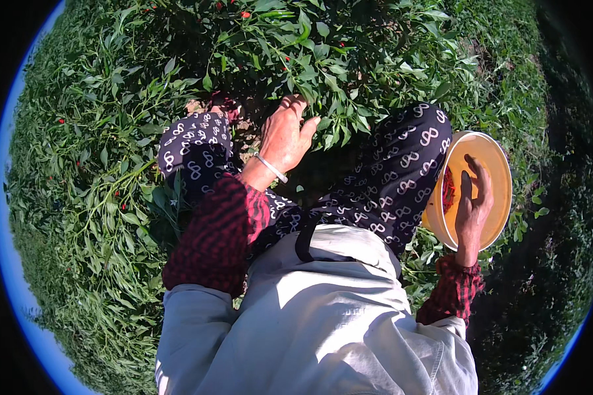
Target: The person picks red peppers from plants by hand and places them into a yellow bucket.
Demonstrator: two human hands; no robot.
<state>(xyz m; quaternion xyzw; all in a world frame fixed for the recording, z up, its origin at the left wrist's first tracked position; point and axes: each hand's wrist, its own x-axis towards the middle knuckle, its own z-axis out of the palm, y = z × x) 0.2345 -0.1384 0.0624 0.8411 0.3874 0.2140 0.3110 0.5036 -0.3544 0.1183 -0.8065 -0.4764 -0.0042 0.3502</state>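
My left hand (285, 135), with a pale bracelet (271, 168) on its wrist, reaches forward to the pepper plants (329, 79). Its thumb stands apart from the fingers, and the fingertips touch or pass just under the leaves; no pepper shows in it. On the right, my right hand (476, 204) is inside a yellowish-white bucket (505, 172), fingers stretched and spread. Red chili peppers (449, 191) lie in the bucket, beside that hand on its left. Nothing visible is held by the right hand.
Small red peppers (245, 14) and a long green pepper (304, 29) hang among the leaves ahead. Dense foliage (92, 204) spreads on the left. My bent legs in patterned dark trousers (382, 178) frame shaded ground. A dark furrow (540, 276) runs along the right.
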